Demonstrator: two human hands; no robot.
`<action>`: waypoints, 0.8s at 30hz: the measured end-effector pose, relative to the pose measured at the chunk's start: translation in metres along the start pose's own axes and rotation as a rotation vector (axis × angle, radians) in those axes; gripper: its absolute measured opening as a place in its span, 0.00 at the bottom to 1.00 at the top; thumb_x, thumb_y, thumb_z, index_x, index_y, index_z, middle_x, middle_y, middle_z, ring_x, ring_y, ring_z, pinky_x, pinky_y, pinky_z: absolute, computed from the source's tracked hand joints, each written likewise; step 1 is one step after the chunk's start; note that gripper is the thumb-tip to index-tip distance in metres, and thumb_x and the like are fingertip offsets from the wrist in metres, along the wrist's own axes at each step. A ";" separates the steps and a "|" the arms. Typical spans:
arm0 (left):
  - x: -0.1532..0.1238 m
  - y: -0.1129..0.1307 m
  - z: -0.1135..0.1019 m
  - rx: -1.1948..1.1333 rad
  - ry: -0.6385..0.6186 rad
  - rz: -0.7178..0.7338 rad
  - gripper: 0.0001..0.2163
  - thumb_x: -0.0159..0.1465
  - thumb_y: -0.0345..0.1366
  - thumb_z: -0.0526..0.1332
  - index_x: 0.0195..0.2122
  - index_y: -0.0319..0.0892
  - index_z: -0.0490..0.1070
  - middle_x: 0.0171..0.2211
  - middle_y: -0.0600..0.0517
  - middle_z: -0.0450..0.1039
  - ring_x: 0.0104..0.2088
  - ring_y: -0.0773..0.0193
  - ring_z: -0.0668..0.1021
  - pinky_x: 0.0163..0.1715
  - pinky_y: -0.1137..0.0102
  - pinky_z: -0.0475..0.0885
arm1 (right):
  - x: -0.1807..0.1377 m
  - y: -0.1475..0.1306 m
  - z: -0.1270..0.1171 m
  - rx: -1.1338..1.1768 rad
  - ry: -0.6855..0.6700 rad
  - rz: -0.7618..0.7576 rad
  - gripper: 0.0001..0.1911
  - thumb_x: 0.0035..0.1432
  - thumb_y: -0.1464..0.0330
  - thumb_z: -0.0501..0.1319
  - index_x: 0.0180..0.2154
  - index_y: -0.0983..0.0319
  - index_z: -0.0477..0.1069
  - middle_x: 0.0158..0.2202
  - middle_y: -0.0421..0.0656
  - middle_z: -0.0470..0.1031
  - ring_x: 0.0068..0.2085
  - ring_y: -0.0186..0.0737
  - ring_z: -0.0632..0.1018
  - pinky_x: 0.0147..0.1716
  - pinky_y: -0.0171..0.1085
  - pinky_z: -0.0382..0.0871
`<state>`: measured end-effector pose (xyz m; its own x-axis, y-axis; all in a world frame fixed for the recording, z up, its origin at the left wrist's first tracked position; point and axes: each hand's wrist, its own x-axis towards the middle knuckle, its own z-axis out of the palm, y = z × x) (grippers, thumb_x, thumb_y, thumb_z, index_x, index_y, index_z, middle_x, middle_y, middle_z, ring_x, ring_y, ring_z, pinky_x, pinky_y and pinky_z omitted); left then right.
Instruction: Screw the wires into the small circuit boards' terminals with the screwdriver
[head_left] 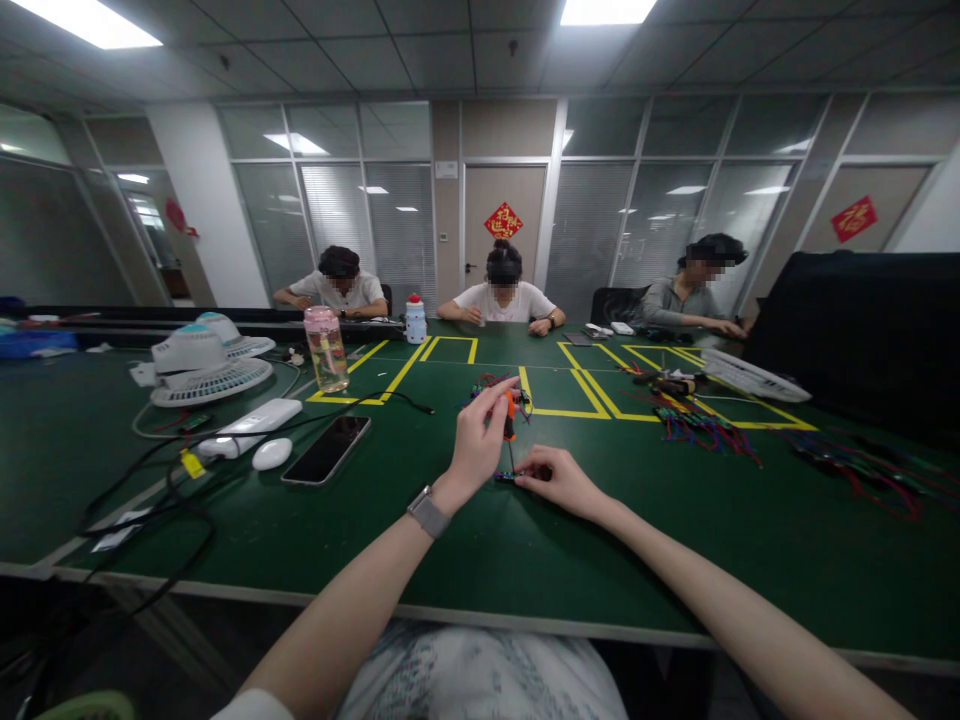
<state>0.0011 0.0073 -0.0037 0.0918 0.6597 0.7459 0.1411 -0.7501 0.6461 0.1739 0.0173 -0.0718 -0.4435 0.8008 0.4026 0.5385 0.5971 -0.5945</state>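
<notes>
My left hand [478, 437] is closed around a screwdriver with an orange and black handle [511, 418]. The screwdriver stands upright, and its thin shaft points down at a small circuit board [505, 477] on the green table. My right hand [556, 478] pinches the right end of that board, its fingers curled close to the screwdriver's tip. Whether the tip touches a screw is too small to tell. Just beyond my left hand lies a small pile of boards with red and dark wires [489, 382], partly hidden by the fingers.
Left of my hands lie a phone [328, 451], a white earbud case [271, 454], a power strip [251, 428], a bottle [327, 350] and white fans [202, 365]. Wired boards [694, 420] lie on the right. Yellow tape [562, 411] marks the green table [420, 540]. Several people sit opposite.
</notes>
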 end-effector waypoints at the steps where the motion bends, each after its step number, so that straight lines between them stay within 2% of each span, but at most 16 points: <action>1: 0.000 -0.001 0.000 -0.002 0.005 -0.002 0.15 0.69 0.38 0.50 0.53 0.43 0.70 0.44 0.47 0.75 0.41 0.63 0.78 0.40 0.70 0.73 | 0.000 0.000 0.000 -0.001 0.001 0.001 0.07 0.54 0.66 0.64 0.33 0.63 0.79 0.28 0.42 0.71 0.28 0.34 0.71 0.29 0.33 0.64; 6: 0.001 0.004 -0.001 0.067 0.015 0.044 0.12 0.66 0.40 0.56 0.46 0.44 0.74 0.38 0.50 0.73 0.37 0.65 0.76 0.36 0.73 0.71 | 0.000 0.000 0.000 0.009 0.007 -0.003 0.07 0.54 0.67 0.64 0.33 0.63 0.78 0.28 0.41 0.71 0.28 0.34 0.71 0.29 0.33 0.65; 8: 0.001 0.006 -0.003 0.098 0.010 0.042 0.12 0.66 0.40 0.56 0.46 0.44 0.74 0.38 0.50 0.72 0.38 0.65 0.75 0.36 0.73 0.71 | 0.000 0.000 0.000 0.015 0.006 -0.004 0.07 0.54 0.66 0.64 0.33 0.63 0.78 0.28 0.41 0.71 0.28 0.34 0.71 0.29 0.33 0.65; 13: 0.001 0.003 -0.003 0.085 -0.024 0.030 0.16 0.70 0.35 0.48 0.56 0.45 0.67 0.50 0.47 0.71 0.49 0.63 0.74 0.48 0.68 0.69 | 0.000 -0.001 0.000 0.005 0.004 -0.008 0.07 0.54 0.66 0.64 0.34 0.63 0.79 0.28 0.42 0.71 0.28 0.34 0.71 0.29 0.33 0.65; 15: 0.001 0.000 -0.001 0.049 -0.025 0.012 0.17 0.69 0.34 0.49 0.58 0.44 0.65 0.53 0.47 0.70 0.50 0.62 0.74 0.48 0.67 0.70 | 0.000 -0.002 -0.001 0.002 0.001 -0.005 0.07 0.54 0.66 0.64 0.34 0.63 0.79 0.28 0.41 0.71 0.28 0.34 0.71 0.29 0.33 0.65; 17: 0.001 -0.002 0.000 0.035 -0.010 0.002 0.17 0.68 0.34 0.51 0.57 0.44 0.65 0.51 0.46 0.71 0.46 0.62 0.76 0.44 0.69 0.72 | 0.000 -0.003 -0.001 0.004 -0.004 0.003 0.07 0.54 0.67 0.64 0.34 0.63 0.79 0.28 0.42 0.71 0.28 0.34 0.71 0.29 0.33 0.65; 21: 0.001 0.003 -0.001 0.106 0.018 0.061 0.12 0.65 0.35 0.58 0.49 0.44 0.72 0.42 0.49 0.74 0.40 0.64 0.76 0.39 0.71 0.72 | 0.000 -0.003 -0.001 -0.001 -0.004 0.000 0.07 0.54 0.67 0.64 0.33 0.63 0.79 0.28 0.41 0.71 0.29 0.34 0.71 0.30 0.34 0.65; 24: 0.001 0.007 -0.002 0.139 0.022 0.072 0.10 0.65 0.36 0.58 0.45 0.44 0.74 0.39 0.50 0.72 0.40 0.64 0.75 0.37 0.72 0.71 | 0.000 -0.002 -0.001 -0.001 -0.005 -0.003 0.07 0.55 0.66 0.64 0.33 0.63 0.78 0.28 0.42 0.71 0.29 0.35 0.71 0.29 0.34 0.65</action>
<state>-0.0002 0.0026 0.0018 0.0848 0.6019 0.7941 0.2698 -0.7811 0.5632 0.1738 0.0164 -0.0703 -0.4486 0.7990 0.4005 0.5379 0.5992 -0.5929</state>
